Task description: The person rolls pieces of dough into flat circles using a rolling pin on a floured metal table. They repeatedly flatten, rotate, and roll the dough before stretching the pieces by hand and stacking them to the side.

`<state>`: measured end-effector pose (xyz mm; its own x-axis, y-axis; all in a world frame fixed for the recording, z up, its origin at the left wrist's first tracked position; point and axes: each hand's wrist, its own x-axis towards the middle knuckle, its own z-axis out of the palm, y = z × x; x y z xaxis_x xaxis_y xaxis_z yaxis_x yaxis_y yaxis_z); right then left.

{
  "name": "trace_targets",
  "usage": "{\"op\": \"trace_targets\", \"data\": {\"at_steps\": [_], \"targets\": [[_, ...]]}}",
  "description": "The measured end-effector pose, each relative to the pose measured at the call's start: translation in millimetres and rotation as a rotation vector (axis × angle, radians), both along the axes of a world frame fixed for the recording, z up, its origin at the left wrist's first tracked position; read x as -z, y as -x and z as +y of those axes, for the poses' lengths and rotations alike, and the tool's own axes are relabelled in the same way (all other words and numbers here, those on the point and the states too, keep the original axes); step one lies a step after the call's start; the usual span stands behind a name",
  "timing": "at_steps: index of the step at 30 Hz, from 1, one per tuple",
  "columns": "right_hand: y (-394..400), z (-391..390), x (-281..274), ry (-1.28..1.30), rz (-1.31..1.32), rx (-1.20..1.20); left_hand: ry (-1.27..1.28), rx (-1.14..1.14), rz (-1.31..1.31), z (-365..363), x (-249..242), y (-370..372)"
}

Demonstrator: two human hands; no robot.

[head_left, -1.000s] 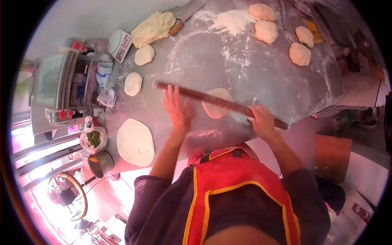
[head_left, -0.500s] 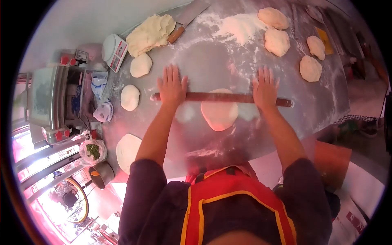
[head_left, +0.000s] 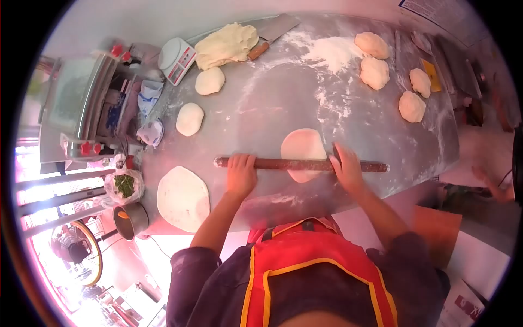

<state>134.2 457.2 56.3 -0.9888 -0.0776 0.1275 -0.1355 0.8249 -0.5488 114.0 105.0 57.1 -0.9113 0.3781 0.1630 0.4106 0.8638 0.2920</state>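
A dark red wooden rolling pin (head_left: 294, 164) lies across the near part of a thin, flattened dough round (head_left: 302, 143) on the metal table. My left hand (head_left: 241, 174) is closed over the pin near its left end, to the left of the dough. On the other side, my right hand (head_left: 347, 168) grips the pin just past the dough's right edge, thumb and fingers around it. Further left lies a larger rolled-out dough sheet (head_left: 183, 199), with two small dough pieces (head_left: 189, 119) beyond it.
Several dough lumps (head_left: 375, 73) sit at the far right beside loose flour (head_left: 335, 53). At the back left are a big dough mass (head_left: 227, 46), a cleaver with a wooden handle (head_left: 259, 51) and a white scale (head_left: 177, 60). A metal pot (head_left: 131, 222) stands off the table's left edge.
The rolling pin has come toward me, from the dough's far part to its near part. My hands lay flat on it with fingers stretched; now they curl around it. The view has shifted.
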Motion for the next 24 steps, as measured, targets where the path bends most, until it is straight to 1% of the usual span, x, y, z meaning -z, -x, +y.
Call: {"op": "trace_targets", "data": {"at_steps": [1, 2, 4, 6, 9, 11, 13, 16, 18, 19, 20, 22, 23, 24], "targets": [[32.6, -13.2, -1.9, 0.077, -0.047, -0.027, -0.011, 0.051, -0.055, -2.2, 2.4, 11.3], [64.1, -25.3, -3.6, 0.152, -0.096, -0.060, -0.027, 0.091, 0.064, -1.2, 0.6, 14.0], [112.8, -48.9, 18.6, 0.082, -0.368, -0.175, -0.009, 0.050, 0.021, 1.7, -21.1, -5.3], [135.7, -77.4, 6.9, -0.142, -0.549, -0.428, -0.004, 0.021, -0.033, 1.0, -37.1, -34.6], [118.5, -132.6, 19.6, -0.126, -0.319, -0.826, -0.030, -0.028, -0.120, 1.5, -42.6, -75.8], [113.8, -158.0, 28.3, -0.168, -0.316, -0.650, -0.026, -0.034, -0.092, 0.1, -34.9, -85.3], [105.7, -162.0, 21.8, -0.129, -0.364, -0.461, -0.034, -0.037, -0.054, -2.8, -31.4, -88.9], [90.3, -86.7, -12.2, 0.031, -0.511, -0.112, 0.011, -0.043, -0.030, -6.3, -33.1, -71.8], [35.0, -44.0, -15.5, 0.000, -0.407, 0.013, -0.016, -0.025, 0.061, -4.4, -31.3, -55.1], [1.6, -20.2, -13.0, -0.039, -0.283, 0.010, -0.028, -0.015, 0.103, -5.0, -29.0, -48.8], [-27.2, -3.7, -8.8, -0.079, -0.159, 0.003, -0.009, -0.053, 0.017, -6.6, -12.8, -48.5], [-72.2, 7.7, 1.5, -0.262, 0.007, 0.069, -0.062, -0.086, 0.011, -2.2, 1.5, -47.1], [-80.8, 11.4, 6.1, -0.347, 0.087, 0.103, -0.081, -0.100, 0.005, -1.9, 7.2, -46.1], [-75.4, 11.7, 8.1, -0.301, 0.067, 0.137, -0.049, -0.096, -0.085, -3.0, 14.2, -45.6]]}}
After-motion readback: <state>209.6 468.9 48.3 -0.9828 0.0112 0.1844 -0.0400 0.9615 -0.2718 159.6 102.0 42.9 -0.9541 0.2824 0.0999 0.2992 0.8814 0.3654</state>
